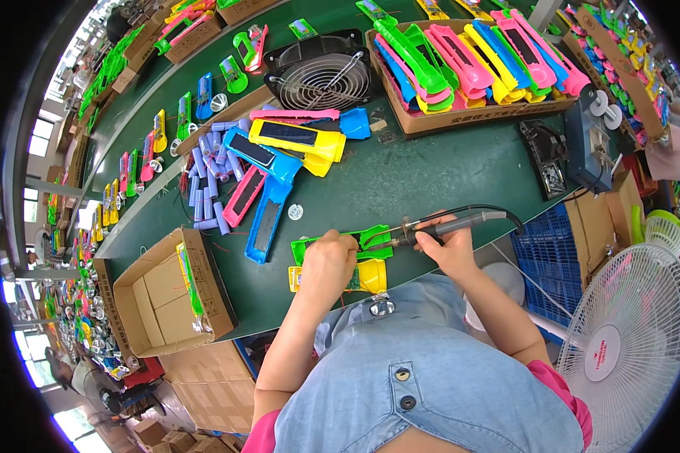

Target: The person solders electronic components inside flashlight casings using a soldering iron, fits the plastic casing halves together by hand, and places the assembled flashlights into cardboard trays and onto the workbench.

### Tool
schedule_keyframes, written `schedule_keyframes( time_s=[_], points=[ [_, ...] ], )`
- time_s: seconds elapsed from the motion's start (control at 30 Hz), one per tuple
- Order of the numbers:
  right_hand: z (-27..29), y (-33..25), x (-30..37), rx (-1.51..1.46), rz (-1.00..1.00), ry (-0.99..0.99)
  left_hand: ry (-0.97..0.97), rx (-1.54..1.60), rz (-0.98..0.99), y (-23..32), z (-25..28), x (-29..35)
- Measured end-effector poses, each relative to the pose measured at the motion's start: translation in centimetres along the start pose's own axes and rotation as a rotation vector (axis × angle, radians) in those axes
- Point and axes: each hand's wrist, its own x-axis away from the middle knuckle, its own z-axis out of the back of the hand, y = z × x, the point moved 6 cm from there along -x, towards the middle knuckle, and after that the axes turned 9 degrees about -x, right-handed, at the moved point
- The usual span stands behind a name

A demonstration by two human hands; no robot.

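Observation:
My left hand (327,263) presses down on a green plastic shell (370,240) lying on the green table (400,181), with a yellow plastic shell (372,276) just beneath it near the table's front edge. My right hand (446,248) grips a soldering iron (461,223) by its dark handle. The iron's tip points left and touches the inside of the green shell. A black cord runs from the iron's handle to the right.
Blue, yellow and pink shells with dark panels (279,162) lie ahead beside lavender tubes (208,177). A black extraction fan (321,75), a cardboard box of coloured shells (468,60), an open carton (166,298), a blue crate (544,257) and a white floor fan (627,340) surround me.

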Motion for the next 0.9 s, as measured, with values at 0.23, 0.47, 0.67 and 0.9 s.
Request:
schedule_keyframes(
  time_s=[0.23,0.47,0.67,0.9],
  points=[
    [0.0,0.8,0.0,-0.005,-0.002,-0.012,-0.002,-0.009,0.004,-0.1,-0.3,-0.1],
    [0.0,0.6,0.3,-0.001,-0.027,0.018,-0.011,-0.037,0.013,0.0,-0.4,-0.2],
    [-0.2,-1.0,1.9,-0.057,0.057,0.032,0.007,-0.072,-0.007,0.2,-0.1,-0.1],
    [-5.0,-2.5,3.7,0.598,0.408,-0.394,0.024,-0.078,-0.010,0.4,-0.2,-0.1]
  ],
)
